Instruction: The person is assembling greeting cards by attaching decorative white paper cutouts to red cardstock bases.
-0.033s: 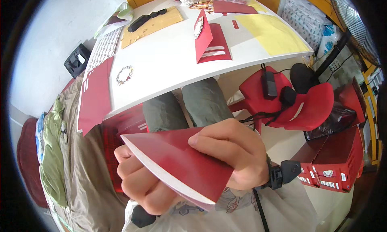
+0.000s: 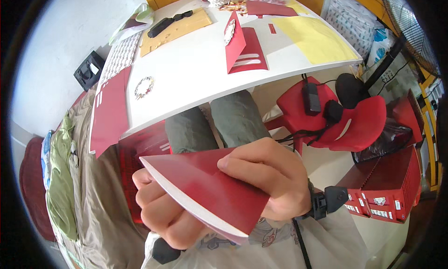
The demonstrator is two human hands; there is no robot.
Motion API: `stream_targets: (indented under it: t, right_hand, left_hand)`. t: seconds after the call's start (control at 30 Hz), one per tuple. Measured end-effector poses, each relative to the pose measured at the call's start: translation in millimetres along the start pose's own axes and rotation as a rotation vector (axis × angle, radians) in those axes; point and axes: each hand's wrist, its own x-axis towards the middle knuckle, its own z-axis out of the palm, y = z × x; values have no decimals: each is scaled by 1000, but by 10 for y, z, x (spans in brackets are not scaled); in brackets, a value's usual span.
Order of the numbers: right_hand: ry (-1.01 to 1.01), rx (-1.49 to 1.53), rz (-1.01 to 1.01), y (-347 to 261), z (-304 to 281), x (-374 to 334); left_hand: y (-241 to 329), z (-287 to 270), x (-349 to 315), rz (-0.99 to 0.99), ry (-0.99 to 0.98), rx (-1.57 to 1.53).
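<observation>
A folded red card (image 2: 200, 180) with a pale edge is held in front of my lap, tilted. My right hand (image 2: 277, 178) grips it on the right, thumb pressed on its glossy red face. My left hand (image 2: 172, 217) has its fingers curled around the card's left and underside; the card hides part of them. On the table beyond, another red folded card (image 2: 252, 47) stands partly open, with white strips inside and a pale ornament on its raised flap. A small beaded-looking ring (image 2: 144, 87) lies to its left.
The white table (image 2: 186, 73) carries a yellow sheet (image 2: 317, 38), a tan envelope (image 2: 193, 24) with a black object, and a red sheet (image 2: 112, 112) overhanging its left edge. To the right stand a red chair (image 2: 359, 122), a fan (image 2: 410, 26) and red boxes (image 2: 387, 185).
</observation>
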Motion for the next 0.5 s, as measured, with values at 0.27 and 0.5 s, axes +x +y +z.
stream_targets:
  t: [0.27,0.5]
  right_hand:
    - [-18,11,-2,27,-6,35]
    - [-5,10,2,22,18,34]
  left_hand:
    - [-28,-25,34,-8,-52,-19]
    - [-35,-156,48,-6,-216,-26]
